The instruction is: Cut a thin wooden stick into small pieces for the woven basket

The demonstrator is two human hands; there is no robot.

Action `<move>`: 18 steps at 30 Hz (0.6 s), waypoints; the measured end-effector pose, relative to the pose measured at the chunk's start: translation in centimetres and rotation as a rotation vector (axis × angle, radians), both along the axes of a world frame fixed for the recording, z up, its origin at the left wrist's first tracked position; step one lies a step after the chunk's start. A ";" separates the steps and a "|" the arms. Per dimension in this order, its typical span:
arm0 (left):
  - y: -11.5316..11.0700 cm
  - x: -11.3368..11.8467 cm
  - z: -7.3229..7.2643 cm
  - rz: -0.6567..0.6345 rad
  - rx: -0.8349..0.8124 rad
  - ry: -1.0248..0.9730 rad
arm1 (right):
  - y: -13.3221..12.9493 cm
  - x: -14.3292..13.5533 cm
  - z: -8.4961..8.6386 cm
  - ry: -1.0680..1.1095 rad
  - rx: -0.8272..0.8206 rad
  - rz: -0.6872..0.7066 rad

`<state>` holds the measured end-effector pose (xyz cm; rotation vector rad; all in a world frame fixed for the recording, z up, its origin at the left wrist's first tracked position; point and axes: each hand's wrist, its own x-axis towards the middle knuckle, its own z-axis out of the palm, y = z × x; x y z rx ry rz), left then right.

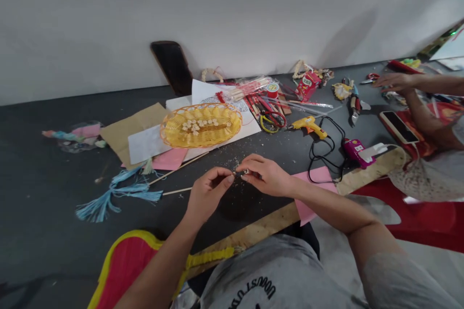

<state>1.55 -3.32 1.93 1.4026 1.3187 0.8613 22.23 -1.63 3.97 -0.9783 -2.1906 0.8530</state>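
Against a plain pale wall (232, 14), we look down on a dark, cluttered table (43, 193). At the center of the frame, our two hands nearly meet above scattered crumbs. Our left hand (209, 192) has thumb and forefinger brought together on a tiny piece (234, 174), too small for us to identify. Our right hand (267, 176) pinches a small pale piece (245, 172) between thumb and fingertips, just beside it.

Above them, slightly left, a yellow woven basket (173, 136) holds pale flower-shaped pieces (195, 128). Blue tassels (119, 194) lie at lower left; right of center rest a yellow glue gun (310, 127) and its dark cord. At upper right, a co-worker's hand (393, 82) reaches over other supplies.

We judge the step in hand to be close fingertip work on these little pieces; the next move seems to call for a light, steady pinch from both hands, kept near each other.
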 end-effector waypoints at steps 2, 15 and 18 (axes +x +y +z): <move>0.0 -0.1 -0.2 0.020 0.006 -0.010 | 0.1 0.4 0.3 -0.030 0.005 0.013; -0.7 0.0 -1.4 0.171 0.134 0.117 | 10.0 8.7 2.9 -0.426 0.298 -0.556; -0.8 0.1 -1.2 0.150 0.164 0.134 | 14.2 16.2 4.1 -0.708 0.244 -0.982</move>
